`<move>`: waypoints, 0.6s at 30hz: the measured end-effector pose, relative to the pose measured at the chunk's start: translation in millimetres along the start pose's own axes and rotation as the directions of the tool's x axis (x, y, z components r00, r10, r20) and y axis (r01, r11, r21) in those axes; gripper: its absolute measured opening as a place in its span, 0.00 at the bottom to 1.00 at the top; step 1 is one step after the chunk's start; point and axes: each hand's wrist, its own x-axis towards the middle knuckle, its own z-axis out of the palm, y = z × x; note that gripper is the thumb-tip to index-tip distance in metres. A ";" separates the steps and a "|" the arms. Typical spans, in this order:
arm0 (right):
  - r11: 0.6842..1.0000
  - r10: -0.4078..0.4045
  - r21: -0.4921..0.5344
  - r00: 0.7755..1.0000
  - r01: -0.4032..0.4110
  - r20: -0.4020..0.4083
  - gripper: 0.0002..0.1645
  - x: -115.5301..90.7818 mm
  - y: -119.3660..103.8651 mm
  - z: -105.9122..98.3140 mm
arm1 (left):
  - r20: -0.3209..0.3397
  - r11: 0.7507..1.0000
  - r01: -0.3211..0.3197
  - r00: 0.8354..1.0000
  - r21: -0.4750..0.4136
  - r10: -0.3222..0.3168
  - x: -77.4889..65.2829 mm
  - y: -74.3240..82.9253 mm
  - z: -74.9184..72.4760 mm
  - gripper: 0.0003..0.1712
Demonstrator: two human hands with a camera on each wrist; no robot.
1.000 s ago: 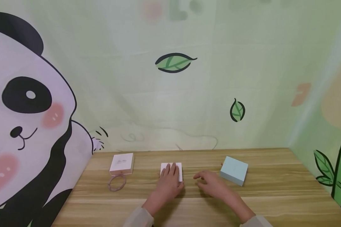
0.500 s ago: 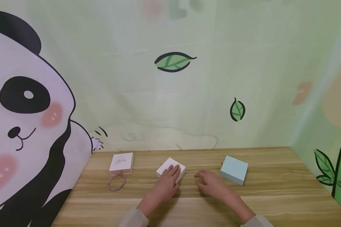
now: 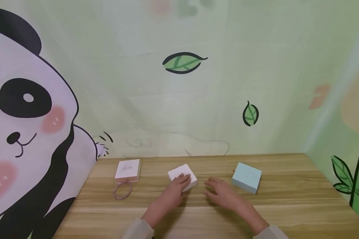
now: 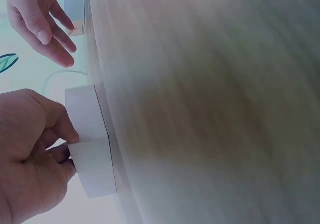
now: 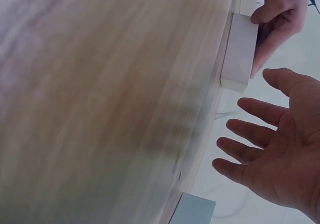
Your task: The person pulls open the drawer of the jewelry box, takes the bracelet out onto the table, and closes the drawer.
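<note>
A small white box [image 3: 179,171] lies on the wooden table in the middle of the head view, turned at an angle. My left hand [image 3: 173,191] rests its fingers over the box's near right part. In the left wrist view the thumb touches the upper edge of the white box [image 4: 92,144], and the other fingers are partly hidden. My right hand [image 3: 222,192] is held over the table between the white box and a light blue box [image 3: 246,176], touching neither. Seen in the right wrist view, the fingers of the right hand [image 5: 280,139] are spread and hold nothing.
A white box with faint lettering [image 3: 128,169] stands at the left, with a thin purplish ring [image 3: 122,191] against its front. The wooden table [image 3: 293,199] meets a green printed cloth backdrop [image 3: 137,99] at its back edge.
The middle white box has turned from square-on to a slant, and its far side shows more. My left hand has slid back and slightly left on it. The right hand has barely moved.
</note>
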 end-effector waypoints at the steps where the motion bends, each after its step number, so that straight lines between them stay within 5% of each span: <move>1: 1.000 0.013 0.008 1.000 -0.013 0.005 0.27 -0.1 -0.4 -0.2 | -0.010 1.000 -0.010 1.000 -0.007 0.010 -0.4 -0.4 -0.6 0.33; 18: 0.998 0.051 0.034 0.999 -0.051 0.011 0.26 1.0 3.6 -0.7 | -0.041 0.998 -0.066 0.997 0.007 0.066 -2.5 -2.7 -3.7 0.36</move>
